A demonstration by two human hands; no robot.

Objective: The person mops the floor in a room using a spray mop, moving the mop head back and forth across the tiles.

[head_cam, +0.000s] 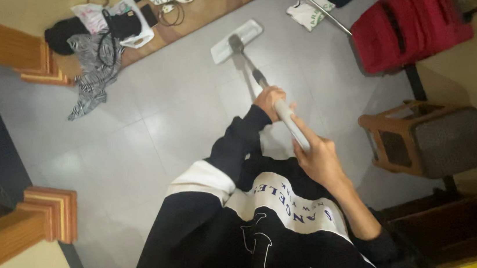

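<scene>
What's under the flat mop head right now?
The white mop head lies flat on the grey floor tiles, near the brown strip by the wall. The tile beneath it is covered, so its state cannot be seen. Both the left hand and right hand grip the handle.

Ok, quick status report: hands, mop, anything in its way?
Left hand and right hand both gripping mop handle. Mop head flat on grey tile. Clothes and bags heaped left of it, apart.

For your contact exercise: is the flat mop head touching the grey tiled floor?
Touching. The head view shows the white mop head lying flat on the tiled floor, no gap beneath, while both hands grip the handle.
</scene>
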